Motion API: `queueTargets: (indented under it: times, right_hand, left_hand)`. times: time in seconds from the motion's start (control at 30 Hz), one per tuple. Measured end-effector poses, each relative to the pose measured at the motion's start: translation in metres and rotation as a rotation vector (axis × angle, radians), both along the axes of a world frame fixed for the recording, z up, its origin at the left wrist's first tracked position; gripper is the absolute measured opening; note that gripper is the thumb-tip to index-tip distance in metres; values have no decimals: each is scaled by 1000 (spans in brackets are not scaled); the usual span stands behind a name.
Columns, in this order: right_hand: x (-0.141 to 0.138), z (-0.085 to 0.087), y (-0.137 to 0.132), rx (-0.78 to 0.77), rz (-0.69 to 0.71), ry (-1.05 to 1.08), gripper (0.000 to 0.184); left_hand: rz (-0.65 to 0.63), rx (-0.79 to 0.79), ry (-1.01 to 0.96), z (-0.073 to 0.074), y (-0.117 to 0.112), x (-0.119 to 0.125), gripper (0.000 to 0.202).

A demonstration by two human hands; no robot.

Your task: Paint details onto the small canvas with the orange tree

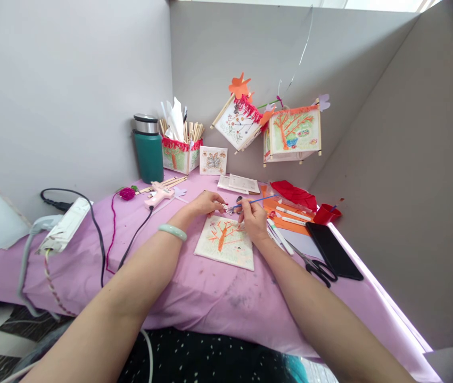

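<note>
My right hand (253,219) pinches a thin blue-handled paintbrush (264,199), whose tip points left toward my other hand. Fingers closed, my left hand (209,203) grips something small and whitish that I cannot make out, just beyond the top edge of a square panel. That panel (224,242) lies flat between my forearms and bears an orange tree drawing on a pale green and cream ground. Small dark and silvery items (239,200) lie between the two hands, partly hidden by the fingers. A pale green bangle (172,232) circles my left wrist.
Left stand a pink glue gun (159,194), a power strip (65,226) and a green tumbler (148,151). Right lie scissors (317,267), a black phone-like slab (333,250), markers (280,236) and a red cup (327,214). Decorated lanterns (294,132) hang above.
</note>
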State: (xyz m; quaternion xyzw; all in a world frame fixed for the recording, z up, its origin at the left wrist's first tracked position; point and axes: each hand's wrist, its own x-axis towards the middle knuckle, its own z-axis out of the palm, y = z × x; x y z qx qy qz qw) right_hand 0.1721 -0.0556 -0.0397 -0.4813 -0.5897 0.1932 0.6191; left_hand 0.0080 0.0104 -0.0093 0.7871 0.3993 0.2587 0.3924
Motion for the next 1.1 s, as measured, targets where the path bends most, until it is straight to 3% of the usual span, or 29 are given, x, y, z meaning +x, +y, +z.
queueTargets:
  times: [0.57,0.97,1.1]
  right_hand:
    - [4,-5,7,13,-17,36,40]
    - [4,-3,9,-13,127,169,36]
    - [3,-2,9,-21,148,190,34]
  left_hand:
    - [-45,-124,-168,4,-3,1,27]
    - [-173,-109,-185,2,0,-2,31]
    - [-158,-101,-158,4,-3,-1,28]
